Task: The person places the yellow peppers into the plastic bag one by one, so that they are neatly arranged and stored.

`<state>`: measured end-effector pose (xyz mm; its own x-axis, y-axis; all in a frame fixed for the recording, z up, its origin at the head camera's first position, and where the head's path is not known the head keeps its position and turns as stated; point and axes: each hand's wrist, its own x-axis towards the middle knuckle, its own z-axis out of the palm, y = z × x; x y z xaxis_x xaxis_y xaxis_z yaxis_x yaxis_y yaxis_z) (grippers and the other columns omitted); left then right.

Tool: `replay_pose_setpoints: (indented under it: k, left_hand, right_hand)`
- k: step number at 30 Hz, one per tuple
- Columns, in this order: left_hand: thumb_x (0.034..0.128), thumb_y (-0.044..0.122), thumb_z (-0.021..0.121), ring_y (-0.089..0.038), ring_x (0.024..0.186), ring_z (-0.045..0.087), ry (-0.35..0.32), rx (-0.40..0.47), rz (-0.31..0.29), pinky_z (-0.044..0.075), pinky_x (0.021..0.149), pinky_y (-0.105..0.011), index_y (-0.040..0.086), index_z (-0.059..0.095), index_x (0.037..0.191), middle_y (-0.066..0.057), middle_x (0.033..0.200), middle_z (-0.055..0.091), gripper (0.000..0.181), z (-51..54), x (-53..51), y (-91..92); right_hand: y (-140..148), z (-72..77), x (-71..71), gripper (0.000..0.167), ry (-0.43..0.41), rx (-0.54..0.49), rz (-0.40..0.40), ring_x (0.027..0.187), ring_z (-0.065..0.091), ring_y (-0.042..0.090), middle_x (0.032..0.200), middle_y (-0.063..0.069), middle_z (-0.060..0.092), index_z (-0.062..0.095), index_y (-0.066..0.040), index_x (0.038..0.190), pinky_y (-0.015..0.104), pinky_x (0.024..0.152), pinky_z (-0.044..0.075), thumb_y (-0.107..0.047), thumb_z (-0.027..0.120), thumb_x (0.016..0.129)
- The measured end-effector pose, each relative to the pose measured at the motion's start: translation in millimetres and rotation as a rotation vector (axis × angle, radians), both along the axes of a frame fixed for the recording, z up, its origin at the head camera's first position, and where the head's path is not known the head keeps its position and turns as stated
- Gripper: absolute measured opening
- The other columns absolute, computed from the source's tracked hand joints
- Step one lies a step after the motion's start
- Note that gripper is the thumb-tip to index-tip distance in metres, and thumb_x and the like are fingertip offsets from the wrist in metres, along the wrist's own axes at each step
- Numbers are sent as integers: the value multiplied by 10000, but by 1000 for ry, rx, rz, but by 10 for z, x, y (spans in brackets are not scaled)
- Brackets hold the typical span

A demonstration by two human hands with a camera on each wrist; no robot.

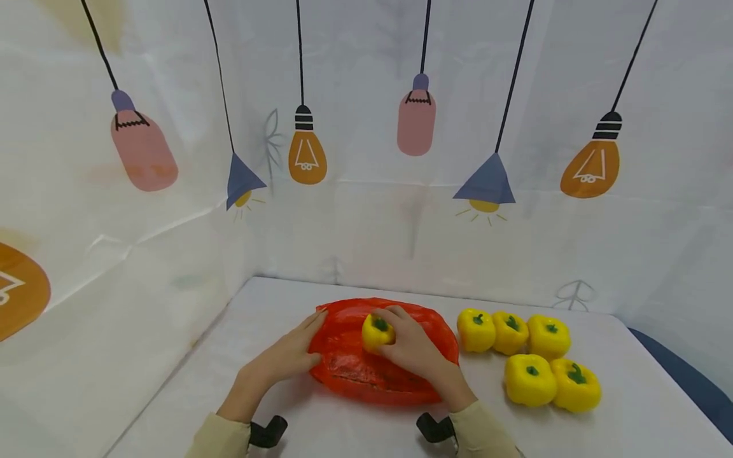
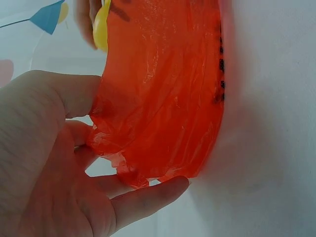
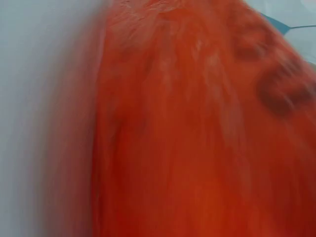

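A red plastic bag [image 1: 355, 375] lies on the white table, its side also filling much of the left wrist view [image 2: 163, 98] and, blurred, the right wrist view [image 3: 168, 128]. My left hand [image 1: 284, 356] grips the bag's left edge; in the left wrist view the hand [image 2: 64, 163] has several fingers partly hidden behind the plastic. Over the middle of the bag, my right hand [image 1: 413, 346] holds a yellow bell pepper [image 1: 373, 336] between thumb and fingers. A bit of yellow pepper [image 2: 100, 29] shows past the bag's edge in the left wrist view. The right wrist view does not show the hand.
Several yellow peppers [image 1: 529, 380] stand on the table right of the bag, in a back row and a front pair. A white cloth with printed lamps [image 1: 366, 222] hangs behind and to the left. Something dark blue [image 1: 681, 369] is beyond the table's right edge.
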<state>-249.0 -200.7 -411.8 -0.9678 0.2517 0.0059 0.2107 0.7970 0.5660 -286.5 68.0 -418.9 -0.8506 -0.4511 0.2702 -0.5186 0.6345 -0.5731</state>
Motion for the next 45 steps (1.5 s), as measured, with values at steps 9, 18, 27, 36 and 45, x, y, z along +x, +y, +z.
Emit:
replay_pose_setpoints:
  k: [9,18,27,36,45]
  left_hand:
    - [905,190,621,-308,1514,284,-23,-6,-24,351,1162,-585,205,219,1597,-14,1666,224,800,33,-28,71]
    - [912,167,614,-334,1513,282,-16,-8,-24,325,1167,-609,207,202,1601,-28,1673,200,804,56,-19,110]
    - [906,173,619,-333,1507,295,-16,-22,-22,326,1168,-603,185,214,1598,-38,1668,216,802,52,-6,103]
    - [898,166,618,-329,1506,298,-13,-31,-12,344,1162,-593,187,213,1598,-36,1668,215,809,35,3,64]
    - [891,152,606,-322,1517,276,-32,-32,1,330,1166,-602,177,214,1598,-36,1672,205,809,31,33,59]
  right_hand:
    - [-266,-105,-185,610,2,-25,8,1164,552,194,1408,-16,484,488,-277,1442,415,979,561,-198,714,881]
    - [-289,-194,-169,716,-6,20,25,1338,498,254,1590,2,339,334,-329,1547,489,1074,491,-275,681,923]
    - [-285,-196,-120,766,14,54,-6,1363,486,278,1597,13,339,327,-340,1548,522,1035,512,-342,718,889]
    - [-193,-63,-30,769,-11,106,-17,1423,430,298,1615,0,320,312,-364,1548,561,1035,499,-378,712,891]
    - [-9,71,104,754,-10,151,-18,1409,448,274,1593,-31,359,310,-416,1534,560,1013,514,-379,703,891]
